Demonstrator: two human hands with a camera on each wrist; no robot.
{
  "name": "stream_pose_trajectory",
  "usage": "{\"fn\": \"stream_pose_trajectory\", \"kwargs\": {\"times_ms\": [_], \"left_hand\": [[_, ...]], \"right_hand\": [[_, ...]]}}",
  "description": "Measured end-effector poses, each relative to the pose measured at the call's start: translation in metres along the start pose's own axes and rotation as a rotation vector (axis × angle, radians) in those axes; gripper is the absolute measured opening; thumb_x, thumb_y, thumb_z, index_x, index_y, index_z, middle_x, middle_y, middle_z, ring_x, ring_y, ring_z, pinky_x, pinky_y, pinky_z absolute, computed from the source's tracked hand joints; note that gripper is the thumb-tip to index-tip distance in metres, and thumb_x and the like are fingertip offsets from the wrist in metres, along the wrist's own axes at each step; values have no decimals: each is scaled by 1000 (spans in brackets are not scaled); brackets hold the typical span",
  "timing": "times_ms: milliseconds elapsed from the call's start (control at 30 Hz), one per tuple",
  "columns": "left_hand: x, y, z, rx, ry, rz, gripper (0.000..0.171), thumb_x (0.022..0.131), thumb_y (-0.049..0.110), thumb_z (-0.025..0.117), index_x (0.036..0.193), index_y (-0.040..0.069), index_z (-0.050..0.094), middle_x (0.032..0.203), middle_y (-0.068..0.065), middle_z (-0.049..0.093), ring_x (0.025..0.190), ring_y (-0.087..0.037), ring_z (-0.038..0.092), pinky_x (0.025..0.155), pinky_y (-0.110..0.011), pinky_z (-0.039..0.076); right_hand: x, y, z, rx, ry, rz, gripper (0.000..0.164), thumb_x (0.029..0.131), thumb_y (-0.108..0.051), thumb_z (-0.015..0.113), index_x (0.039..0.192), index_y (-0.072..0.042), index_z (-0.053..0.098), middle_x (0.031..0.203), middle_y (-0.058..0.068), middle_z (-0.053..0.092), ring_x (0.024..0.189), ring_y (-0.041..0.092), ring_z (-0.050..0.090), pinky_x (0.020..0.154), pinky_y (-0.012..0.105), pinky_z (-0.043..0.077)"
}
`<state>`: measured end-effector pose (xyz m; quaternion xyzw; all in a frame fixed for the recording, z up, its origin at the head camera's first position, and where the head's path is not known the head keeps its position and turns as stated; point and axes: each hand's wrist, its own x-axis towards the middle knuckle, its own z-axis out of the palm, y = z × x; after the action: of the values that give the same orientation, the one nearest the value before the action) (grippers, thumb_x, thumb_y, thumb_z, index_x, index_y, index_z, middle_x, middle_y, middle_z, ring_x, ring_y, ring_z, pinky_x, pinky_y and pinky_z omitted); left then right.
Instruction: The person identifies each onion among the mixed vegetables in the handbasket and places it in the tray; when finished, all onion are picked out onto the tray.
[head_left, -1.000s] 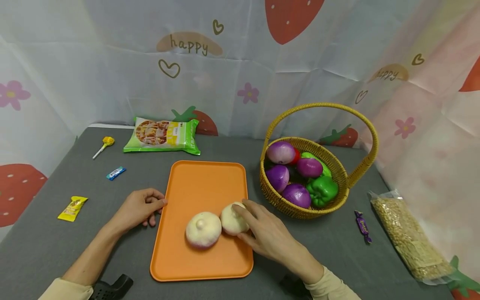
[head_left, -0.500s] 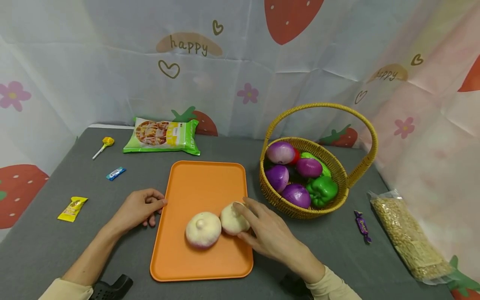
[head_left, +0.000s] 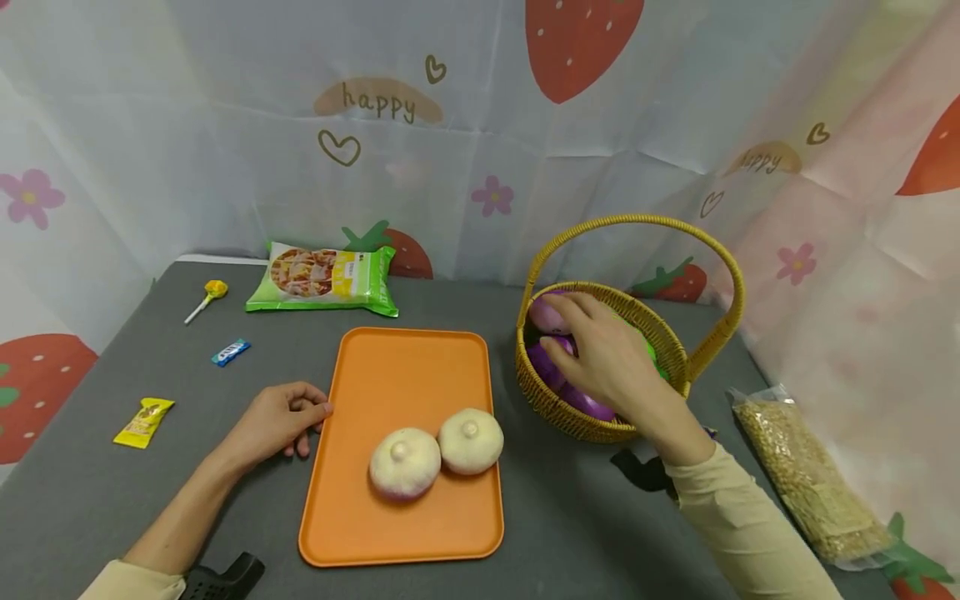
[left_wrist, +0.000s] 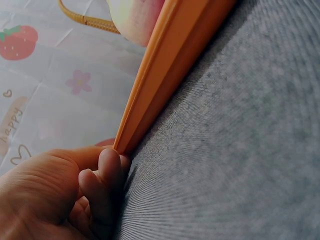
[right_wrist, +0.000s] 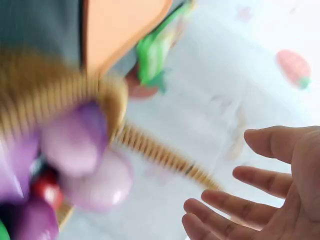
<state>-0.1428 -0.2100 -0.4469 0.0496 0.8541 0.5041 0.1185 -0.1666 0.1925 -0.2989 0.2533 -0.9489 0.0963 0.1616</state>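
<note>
My left hand (head_left: 273, 421) pinches the left rim of the orange tray (head_left: 405, 367) between thumb and finger, as the left wrist view shows. Two round cream vegetables with knobbed tops, the left one (head_left: 405, 463) and the right one (head_left: 471, 442), sit side by side on the tray; the left one has a purple underside. My right hand (head_left: 607, 358) reaches over the wicker basket (head_left: 547, 412), its fingers spread and holding nothing in the right wrist view. Several purple onions (head_left: 551, 315) lie in the basket, with a red vegetable (right_wrist: 47, 190) among them. The hand partly hides the green ones.
A tall basket handle (head_left: 637, 219) arches over the right hand. Along the back lies a green food packet (head_left: 322, 277). At left are a lollipop (head_left: 210, 293), a blue candy (head_left: 230, 352) and a yellow packet (head_left: 145, 422). A bag of grains (head_left: 813, 479) lies at right.
My right hand has left the right-hand cream vegetable and moved right and away from me, over the basket. My left hand stays at the tray rim. The head view has tilted slightly.
</note>
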Motion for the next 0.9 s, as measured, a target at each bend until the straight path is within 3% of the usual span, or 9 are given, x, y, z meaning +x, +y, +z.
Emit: {"fn": "stream_pose_trajectory", "kwargs": {"times_ms": [267, 533, 667, 833, 900], "left_hand": [[2, -3, 1, 8, -4, -6, 33, 98, 29, 61, 111, -1, 61, 76, -7, 64, 51, -16, 62, 45, -31, 51], [1, -3, 0, 20, -1, -31, 32, 98, 30, 61, 111, 1, 62, 78, -7, 65, 52, -18, 62, 46, -31, 51], [2, -3, 0, 24, -2, -32, 33, 98, 31, 61, 111, 1, 62, 79, -8, 65, 53, -18, 62, 47, -31, 52], [2, -2, 0, 19, -3, -31, 31, 98, 29, 61, 111, 1, 62, 79, -7, 65, 52, -17, 62, 47, -31, 52], [2, -2, 0, 15, -4, -32, 30, 98, 28, 60, 111, 1, 62, 79, -7, 65, 52, -17, 62, 47, -31, 52]], "right_hand": [[49, 44, 5, -90, -327, 233, 57, 97, -40, 52, 147, -12, 42, 142, 23, 50, 120, 44, 56, 88, 63, 51], [69, 48, 23, -96, -545, 266, 66, 97, -44, 49, 154, -17, 30, 152, 24, 38, 133, 47, 45, 99, 64, 44], [71, 46, 30, -80, -565, 263, 64, 98, -45, 52, 150, -10, 35, 148, 26, 42, 133, 46, 45, 102, 61, 44], [69, 47, 32, -53, -526, 261, 53, 97, -37, 55, 130, 1, 38, 125, 28, 55, 111, 45, 59, 89, 54, 50], [68, 47, 33, -44, -516, 251, 53, 96, -35, 55, 129, 2, 36, 121, 28, 57, 106, 44, 61, 86, 53, 50]]}}
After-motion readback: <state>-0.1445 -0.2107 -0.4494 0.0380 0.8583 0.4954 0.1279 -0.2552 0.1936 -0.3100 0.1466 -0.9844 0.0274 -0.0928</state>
